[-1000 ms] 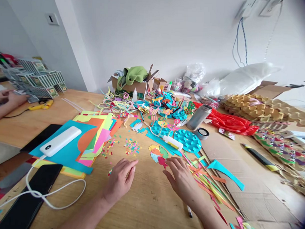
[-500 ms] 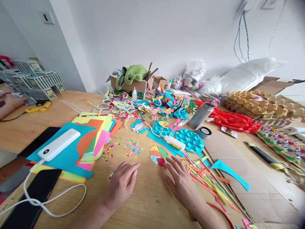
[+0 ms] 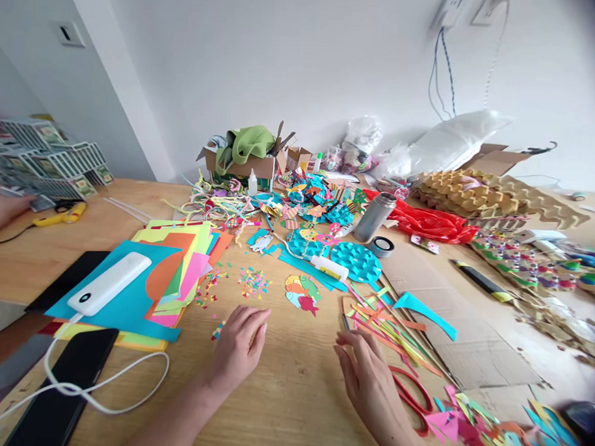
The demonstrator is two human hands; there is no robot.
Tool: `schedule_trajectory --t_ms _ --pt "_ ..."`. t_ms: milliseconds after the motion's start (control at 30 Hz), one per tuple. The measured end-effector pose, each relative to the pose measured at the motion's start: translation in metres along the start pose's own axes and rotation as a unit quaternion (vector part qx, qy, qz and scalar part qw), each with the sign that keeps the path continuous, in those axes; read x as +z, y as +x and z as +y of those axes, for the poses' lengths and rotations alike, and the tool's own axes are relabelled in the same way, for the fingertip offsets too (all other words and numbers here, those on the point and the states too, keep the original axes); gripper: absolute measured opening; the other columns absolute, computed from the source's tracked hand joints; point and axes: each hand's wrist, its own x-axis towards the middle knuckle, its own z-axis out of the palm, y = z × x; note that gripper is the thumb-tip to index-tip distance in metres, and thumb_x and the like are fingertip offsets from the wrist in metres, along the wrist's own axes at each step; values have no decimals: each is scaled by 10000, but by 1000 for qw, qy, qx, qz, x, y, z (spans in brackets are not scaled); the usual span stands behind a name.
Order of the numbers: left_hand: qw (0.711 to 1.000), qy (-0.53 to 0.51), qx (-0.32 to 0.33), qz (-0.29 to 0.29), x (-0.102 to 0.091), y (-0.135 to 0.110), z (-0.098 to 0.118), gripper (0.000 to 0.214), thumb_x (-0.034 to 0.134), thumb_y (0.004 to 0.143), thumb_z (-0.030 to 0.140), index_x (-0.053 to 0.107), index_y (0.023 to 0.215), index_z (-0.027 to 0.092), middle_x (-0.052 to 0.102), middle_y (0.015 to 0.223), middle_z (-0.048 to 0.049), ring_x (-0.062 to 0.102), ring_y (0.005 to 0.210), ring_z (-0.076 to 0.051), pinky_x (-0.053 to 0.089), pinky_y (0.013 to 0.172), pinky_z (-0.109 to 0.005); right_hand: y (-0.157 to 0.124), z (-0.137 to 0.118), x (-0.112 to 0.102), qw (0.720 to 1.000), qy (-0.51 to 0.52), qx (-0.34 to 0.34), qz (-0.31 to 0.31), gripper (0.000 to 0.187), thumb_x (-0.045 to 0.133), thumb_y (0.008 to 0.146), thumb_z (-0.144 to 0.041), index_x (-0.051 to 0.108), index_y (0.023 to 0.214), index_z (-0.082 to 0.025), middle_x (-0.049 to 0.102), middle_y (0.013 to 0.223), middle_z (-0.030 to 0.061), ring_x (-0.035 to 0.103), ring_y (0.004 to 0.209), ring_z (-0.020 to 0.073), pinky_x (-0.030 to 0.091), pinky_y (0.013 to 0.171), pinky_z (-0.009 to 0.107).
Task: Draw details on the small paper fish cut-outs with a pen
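Note:
My left hand (image 3: 240,343) rests on the wooden table with its fingers curled together; nothing shows in them. Small confetti-like paper bits (image 3: 254,282) lie just beyond it. To the right, my right hand (image 3: 370,375) is open, fingers loosely bent and thumb apart. It hovers over or touches red-handled scissors (image 3: 425,409), whose blades are mostly hidden beneath it. Between and beyond the hands lie colourful paper fish cutouts (image 3: 302,293), grouped in a round cluster. Thin coloured paper strips (image 3: 396,330) lie beyond my right fingers.
A white power bank (image 3: 110,285) sits on coloured paper sheets (image 3: 179,258), its cable crossing a black phone (image 3: 60,390). Further back are a glue bottle (image 3: 329,268), blue round pieces (image 3: 357,262) and an open flask (image 3: 374,216). A person's hand (image 3: 2,213) is at far left.
My right hand has moved from beside the fish cutouts right and nearer, onto the scissors. The fish cutouts are now uncovered. My left hand stays put; the view has turned slightly right.

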Motion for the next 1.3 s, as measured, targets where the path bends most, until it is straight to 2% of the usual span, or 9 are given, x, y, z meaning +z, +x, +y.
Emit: schedule_trajectory --t_ms 33,100,167,333,567,767,967,1133,1300 --pt "1000 0 0 1 0 0 1 300 451 945 109 580 1195 213 635 977 -68 598 912 -213 506 799 -359 3 1 3 1000 -16 -4 -15 189 488 984 -250 510 1160 -183 625 995 111 562 997 280 505 805 428" --pt "1000 -2 3 3 0 0 1 294 450 944 112 581 1187 212 630 997 -69 596 934 -211 506 825 -363 10 2 11 996 -52 -31 -59 291 536 967 -298 513 1229 -174 626 1120 133 513 1126 319 465 916 503" --pt "1000 -3 5 5 -1 0 2 291 452 939 110 584 1179 209 627 1010 -67 595 947 -207 506 842 -361 19 3 22 991 -86 -44 -96 293 567 948 -301 557 1211 -174 604 1227 139 472 1197 346 419 978 552" --pt "1000 3 6 6 -2 1 2 289 453 931 97 582 1170 198 620 1020 -72 587 960 -210 506 852 -366 35 -3 46 983 -141 -26 -116 357 592 919 -323 594 1240 -167 568 1320 148 424 1274 375 359 1035 598" --pt "1000 5 1 -13 -3 1 4 295 448 926 84 576 1170 191 614 1041 -78 574 977 -219 506 859 -381 40 -13 42 983 -109 -40 -142 274 565 937 -306 638 1178 -199 572 1323 115 411 1297 351 352 1060 569" --pt "1000 8 -4 -28 -4 1 5 291 450 930 90 581 1163 204 616 1046 -71 573 986 -221 502 877 -389 47 -11 53 984 -111 -25 -140 322 621 907 -308 641 1206 -190 595 1307 120 427 1282 365 328 1068 589" --pt "999 16 -10 -35 -2 1 2 298 440 931 99 581 1168 211 618 1043 -69 583 988 -217 509 878 -382 45 -9 60 986 -78 -41 -143 373 613 913 -300 610 1266 -180 596 1323 108 407 1312 341 290 1108 579" --pt "999 21 -12 -38 -1 0 3 294 437 926 105 585 1158 210 623 1046 -71 595 986 -214 521 878 -379 47 -7 57 982 -83 -38 -165 375 598 920 -318 604 1273 -193 563 1373 107 380 1344 347 289 1102 598" --pt "999 25 -7 -42 0 -1 2 286 433 923 105 591 1140 204 636 1058 -77 604 1004 -214 523 914 -398 55 -3 55 980 -128 0 -150 360 574 934 -326 606 1264 -185 540 1399 123 345 1371 369 278 1088 634"
